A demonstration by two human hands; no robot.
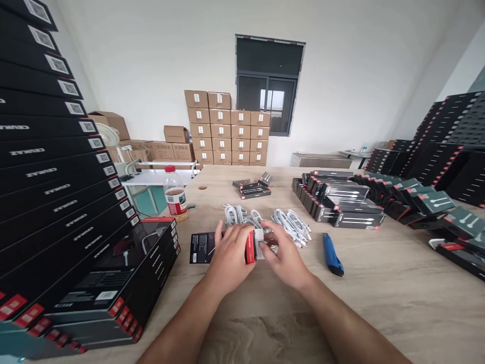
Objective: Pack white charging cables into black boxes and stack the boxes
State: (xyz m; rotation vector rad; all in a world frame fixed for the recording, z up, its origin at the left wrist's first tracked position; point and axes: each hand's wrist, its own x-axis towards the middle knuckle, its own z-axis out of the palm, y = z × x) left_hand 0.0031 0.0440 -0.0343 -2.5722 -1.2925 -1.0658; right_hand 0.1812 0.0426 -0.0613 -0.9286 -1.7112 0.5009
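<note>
My left hand (232, 257) is wrapped over a small black and red box (250, 246) at the middle of the table. At the box's right end, a white flap (259, 243) stands out, and the bent fingers of my right hand (282, 253) are at it. What the right fingertips pinch is too small to make out. A flat black printed box (200, 247) lies under and left of my left hand. Just beyond both hands are coiled white cables (291, 225). To the right lies a blue cutter (332, 255).
Tall stacks of black boxes (45, 172) rise at the left, beside a red-capped bottle (175, 194). Small boxed items (341, 199) are piled at the right on the wooden table (265, 323). Cartons (231, 131) stand against the back wall.
</note>
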